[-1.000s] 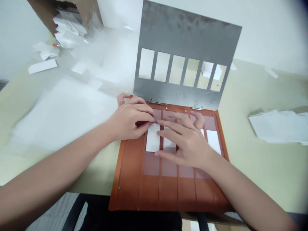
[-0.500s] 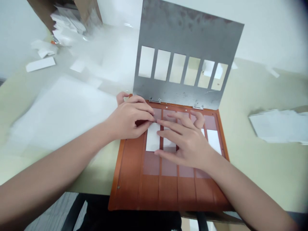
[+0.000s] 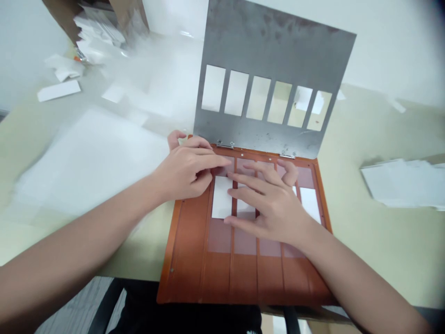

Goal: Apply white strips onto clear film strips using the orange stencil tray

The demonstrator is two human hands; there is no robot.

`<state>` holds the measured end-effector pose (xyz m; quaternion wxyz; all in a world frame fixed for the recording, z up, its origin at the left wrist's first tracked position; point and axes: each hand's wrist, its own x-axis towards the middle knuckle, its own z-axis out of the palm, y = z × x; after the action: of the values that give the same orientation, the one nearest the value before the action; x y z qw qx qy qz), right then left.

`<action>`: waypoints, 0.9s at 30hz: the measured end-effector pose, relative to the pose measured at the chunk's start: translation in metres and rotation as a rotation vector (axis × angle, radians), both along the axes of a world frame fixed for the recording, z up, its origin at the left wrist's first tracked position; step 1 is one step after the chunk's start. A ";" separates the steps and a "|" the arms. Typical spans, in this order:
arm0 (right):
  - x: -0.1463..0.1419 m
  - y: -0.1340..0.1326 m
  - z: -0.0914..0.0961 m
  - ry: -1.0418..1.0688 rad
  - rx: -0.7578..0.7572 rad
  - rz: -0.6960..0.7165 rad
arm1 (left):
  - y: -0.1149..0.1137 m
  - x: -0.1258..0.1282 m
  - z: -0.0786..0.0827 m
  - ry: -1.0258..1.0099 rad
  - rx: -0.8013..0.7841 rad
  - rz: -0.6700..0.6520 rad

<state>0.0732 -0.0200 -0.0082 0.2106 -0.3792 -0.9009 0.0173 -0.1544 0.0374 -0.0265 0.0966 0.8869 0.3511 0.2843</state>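
Note:
An orange-brown jig plate (image 3: pixel 187 241) with grooved lanes lies before me, its grey metal lid (image 3: pixel 278 55) with rectangular windows standing raised on hinges. Pinkish translucent strips (image 3: pixel 219 236) run along the lanes, and white cards lie on them. The leftmost white card (image 3: pixel 221 198) is between my hands; a white card (image 3: pixel 310 204) shows at the right. My left hand (image 3: pixel 189 169) holds nothing; its index finger reaches over the strip just above the leftmost card, thumb apart. My right hand (image 3: pixel 267 197) spreads its fingers over the middle cards, fingertips at the leftmost card's right edge.
Stacked white cards (image 3: pixel 406 183) lie on the table at the right. White sheet material (image 3: pixel 90 162) covers the left side. Behind it a cardboard box (image 3: pixel 130 16) holds white pieces, with a loose white strip (image 3: pixel 59 90) nearby.
My left thumb and index finger have parted from a pinch at the leftmost card's top edge. The index finger now points further right; the thumb has drawn back left. My right hand stays put.

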 end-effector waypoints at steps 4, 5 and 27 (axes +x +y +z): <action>0.000 0.000 0.000 -0.014 0.008 0.003 | -0.001 0.001 0.001 -0.004 -0.011 0.006; 0.000 0.000 0.000 -0.017 0.010 0.002 | -0.001 0.001 0.001 -0.007 -0.010 0.000; -0.005 -0.015 0.007 -0.138 -0.135 -0.042 | -0.001 0.001 0.007 0.026 -0.038 -0.045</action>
<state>0.0686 -0.0348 -0.0016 0.1223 -0.4116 -0.9019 0.0475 -0.1530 0.0359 -0.0199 0.1151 0.8963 0.3374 0.2636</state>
